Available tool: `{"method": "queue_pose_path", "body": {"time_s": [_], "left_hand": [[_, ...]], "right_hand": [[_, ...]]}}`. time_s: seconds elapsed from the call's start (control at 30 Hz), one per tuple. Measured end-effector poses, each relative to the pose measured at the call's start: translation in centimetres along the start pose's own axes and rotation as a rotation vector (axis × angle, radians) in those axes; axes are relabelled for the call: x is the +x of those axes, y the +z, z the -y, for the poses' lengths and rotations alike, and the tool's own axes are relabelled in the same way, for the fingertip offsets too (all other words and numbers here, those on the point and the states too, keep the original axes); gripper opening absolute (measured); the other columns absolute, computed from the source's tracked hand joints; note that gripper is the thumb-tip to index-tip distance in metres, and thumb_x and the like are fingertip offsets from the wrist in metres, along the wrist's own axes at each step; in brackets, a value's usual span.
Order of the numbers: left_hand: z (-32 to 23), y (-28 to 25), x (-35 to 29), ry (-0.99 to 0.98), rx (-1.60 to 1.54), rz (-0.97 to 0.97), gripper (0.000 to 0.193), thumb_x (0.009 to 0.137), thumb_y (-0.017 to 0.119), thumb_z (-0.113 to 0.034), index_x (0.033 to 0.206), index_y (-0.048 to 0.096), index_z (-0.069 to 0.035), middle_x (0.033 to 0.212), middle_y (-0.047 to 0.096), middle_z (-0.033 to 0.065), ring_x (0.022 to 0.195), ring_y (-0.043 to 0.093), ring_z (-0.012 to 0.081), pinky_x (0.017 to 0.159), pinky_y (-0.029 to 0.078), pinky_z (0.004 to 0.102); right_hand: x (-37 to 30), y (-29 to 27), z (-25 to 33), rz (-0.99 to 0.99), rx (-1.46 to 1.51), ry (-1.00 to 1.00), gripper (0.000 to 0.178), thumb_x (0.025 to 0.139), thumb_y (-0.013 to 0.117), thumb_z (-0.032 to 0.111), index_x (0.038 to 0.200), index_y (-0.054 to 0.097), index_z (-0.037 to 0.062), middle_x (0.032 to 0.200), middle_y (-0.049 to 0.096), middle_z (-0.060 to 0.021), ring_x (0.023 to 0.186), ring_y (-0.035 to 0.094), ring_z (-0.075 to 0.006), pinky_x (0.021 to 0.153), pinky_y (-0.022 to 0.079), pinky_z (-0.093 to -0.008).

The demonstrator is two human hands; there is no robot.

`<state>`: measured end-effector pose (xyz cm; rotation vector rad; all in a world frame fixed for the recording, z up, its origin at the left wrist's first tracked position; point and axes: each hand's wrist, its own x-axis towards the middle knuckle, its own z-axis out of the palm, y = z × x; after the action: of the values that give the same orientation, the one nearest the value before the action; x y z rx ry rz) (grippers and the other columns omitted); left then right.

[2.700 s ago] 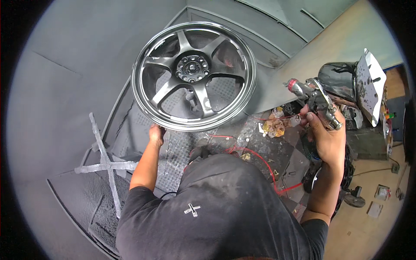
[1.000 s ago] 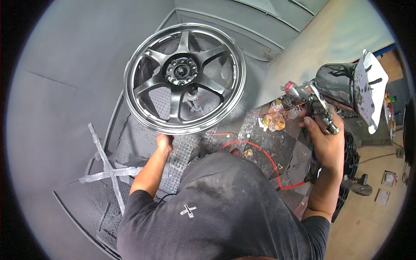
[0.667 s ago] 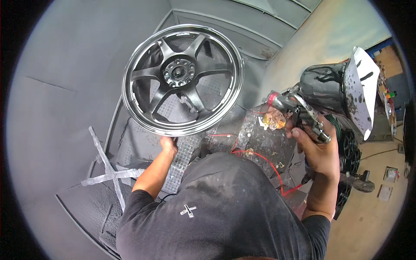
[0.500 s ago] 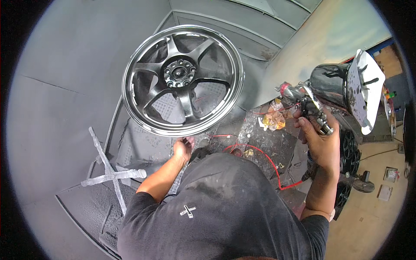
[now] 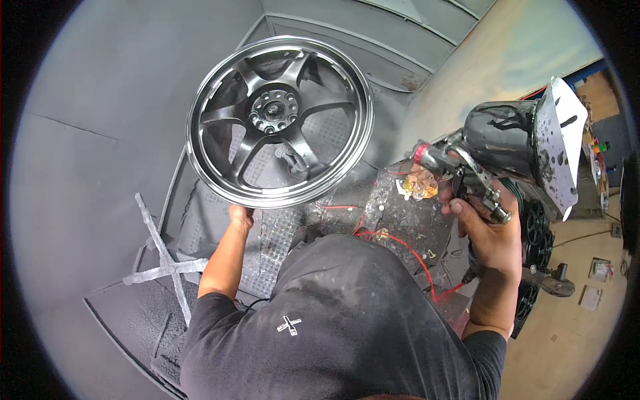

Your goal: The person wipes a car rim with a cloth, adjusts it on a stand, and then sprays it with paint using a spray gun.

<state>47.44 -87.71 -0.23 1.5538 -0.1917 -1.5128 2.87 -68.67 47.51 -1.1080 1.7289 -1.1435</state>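
Note:
A glossy dark-grey alloy wheel rim (image 5: 279, 120) with several spokes stands on its mount in the grey spray booth. My left hand (image 5: 240, 215) grips its lower edge, fingers curled under the rim. Off to the right, my right hand (image 5: 490, 230) holds a paint-spattered spray gun (image 5: 467, 177) with a black cup (image 5: 500, 140) on top and its nozzle pointing left toward the rim. A red hose (image 5: 407, 247) runs from under my right hand across my chest.
Grey booth walls (image 5: 100, 133) curve behind the rim. A taped cross (image 5: 167, 263) marks the floor at lower left. A paint-caked stand (image 5: 400, 213) sits under the gun. A white spattered panel (image 5: 557, 150) and dark wheels (image 5: 533, 230) are at the right.
My left hand dropped away from the rim's lower edge for a moment and is now back on it. The rim has turned. The spray gun stays raised at the right.

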Motion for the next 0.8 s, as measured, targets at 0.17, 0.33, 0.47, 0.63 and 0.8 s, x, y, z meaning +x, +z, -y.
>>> {"method": "queue_pose_path", "body": {"time_s": [0.17,0.33,0.47,0.63,0.8], "left_hand": [[-2.4,-0.6,1.9,0.056,-0.046,-0.031,0.034,0.097,0.061,-0.039,0.123,0.061,-0.017,0.111,0.07,0.0012,0.096,0.069,0.0204,0.077,0.055,0.0377],[-0.4,0.1,-1.1,-0.019,0.024,-0.027,0.042,0.097,0.059,-0.048,0.125,0.061,-0.017,0.122,0.067,0.001,0.117,0.059,0.0209,0.098,0.045,0.044],[3.3,1.8,-4.5,-0.072,0.001,-0.039,0.031,0.099,0.055,-0.039,0.118,0.063,-0.016,0.112,0.067,-0.0005,0.1,0.06,0.0186,0.085,0.047,0.0404],[6.8,2.8,-8.1,-0.182,-0.068,0.137,0.031,0.104,0.046,-0.034,0.121,0.057,-0.011,0.112,0.063,0.006,0.102,0.06,0.0221,0.091,0.05,0.042],[6.8,3.5,-7.8,-0.202,-0.088,0.215,0.026,0.105,0.046,-0.027,0.122,0.056,-0.01,0.121,0.056,0.0065,0.105,0.058,0.0235,0.092,0.052,0.0399]], "right_hand": [[0.4,0.0,-0.7,-0.146,-0.003,-0.004,0.046,0.091,0.069,0.0,0.135,0.057,-0.0045,0.101,0.072,-0.0074,0.091,0.064,-0.0115,0.084,0.051,-0.0259],[0.7,-1.1,-1.2,-0.177,-0.21,-0.019,0.038,0.094,0.067,0.008,0.13,0.06,-0.0029,0.1,0.072,-0.0064,0.087,0.063,-0.0105,0.081,0.05,-0.0257],[-0.2,-0.9,-0.5,-0.13,-0.184,0.088,0.041,0.091,0.068,0.004,0.131,0.06,-0.0033,0.1,0.072,-0.0073,0.088,0.064,-0.0115,0.082,0.051,-0.0265],[-1.4,-1.9,-0.2,0.122,0.107,0.023,0.052,0.088,0.065,-0.004,0.138,0.054,-0.0051,0.105,0.07,-0.0123,0.093,0.066,-0.0184,0.087,0.053,-0.0318],[-1.3,-1.8,-1.8,0.114,0.091,0.063,0.05,0.09,0.067,0.0,0.138,0.054,-0.0042,0.105,0.07,-0.0096,0.09,0.066,-0.0156,0.082,0.054,-0.0296]]}}
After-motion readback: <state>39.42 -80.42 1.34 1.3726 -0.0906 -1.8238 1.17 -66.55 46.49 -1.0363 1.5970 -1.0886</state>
